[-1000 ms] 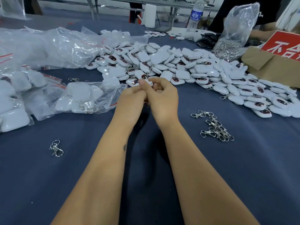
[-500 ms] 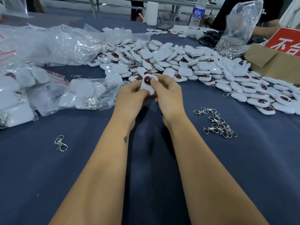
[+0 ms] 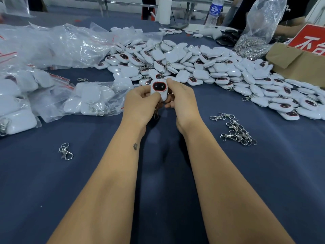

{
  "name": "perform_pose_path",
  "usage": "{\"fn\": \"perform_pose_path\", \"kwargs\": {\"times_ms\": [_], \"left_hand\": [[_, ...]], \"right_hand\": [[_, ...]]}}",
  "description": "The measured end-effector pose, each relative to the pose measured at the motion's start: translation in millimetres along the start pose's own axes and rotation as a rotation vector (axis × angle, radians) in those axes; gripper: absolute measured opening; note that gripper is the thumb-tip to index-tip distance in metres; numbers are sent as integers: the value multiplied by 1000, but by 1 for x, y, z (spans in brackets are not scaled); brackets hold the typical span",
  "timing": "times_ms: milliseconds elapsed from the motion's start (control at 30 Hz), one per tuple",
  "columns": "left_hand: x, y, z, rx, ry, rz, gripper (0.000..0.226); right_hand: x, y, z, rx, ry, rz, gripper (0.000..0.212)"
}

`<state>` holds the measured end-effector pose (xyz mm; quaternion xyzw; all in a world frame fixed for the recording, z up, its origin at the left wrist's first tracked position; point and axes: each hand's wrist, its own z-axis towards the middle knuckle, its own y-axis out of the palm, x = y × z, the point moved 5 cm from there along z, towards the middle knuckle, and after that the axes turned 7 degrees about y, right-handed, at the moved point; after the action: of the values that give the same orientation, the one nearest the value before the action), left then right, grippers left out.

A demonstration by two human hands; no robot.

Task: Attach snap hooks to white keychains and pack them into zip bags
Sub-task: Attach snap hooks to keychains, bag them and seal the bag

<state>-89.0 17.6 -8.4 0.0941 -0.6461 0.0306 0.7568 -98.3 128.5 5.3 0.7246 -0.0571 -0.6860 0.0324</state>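
Observation:
Both hands hold one white keychain (image 3: 159, 90) with a dark red-rimmed face, upright above the blue table. My left hand (image 3: 140, 101) grips its left side, my right hand (image 3: 181, 99) pinches its right edge. A metal snap hook (image 3: 156, 112) dangles below the keychain between my hands. A big heap of white keychains (image 3: 202, 67) lies just beyond. Loose snap hooks (image 3: 235, 129) lie to the right, and one snap hook (image 3: 65, 151) lies at the left. A zip bag (image 3: 95, 97) with keychains inside lies left of my hands.
More filled and empty plastic bags (image 3: 52, 44) pile up at the far left. A cardboard box (image 3: 297, 62) with a red sign stands at the right, behind it a clear bag of hooks (image 3: 258, 27). A water bottle (image 3: 213, 13) stands at the back.
My hands drew back from the heap toward me with one keychain, turning its dark face up. A snap hook now hangs below it.

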Motion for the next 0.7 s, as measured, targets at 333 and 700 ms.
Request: {"fn": "perform_pose_path", "kwargs": {"times_ms": [333, 700], "left_hand": [[-4, 0, 4, 31, -11, -60, 20], [-1, 7, 3, -1, -106, -241, 33]], "right_hand": [[0, 1, -2, -16, -70, -95, 25], [3, 2, 2, 18, -82, -184, 18]]}}
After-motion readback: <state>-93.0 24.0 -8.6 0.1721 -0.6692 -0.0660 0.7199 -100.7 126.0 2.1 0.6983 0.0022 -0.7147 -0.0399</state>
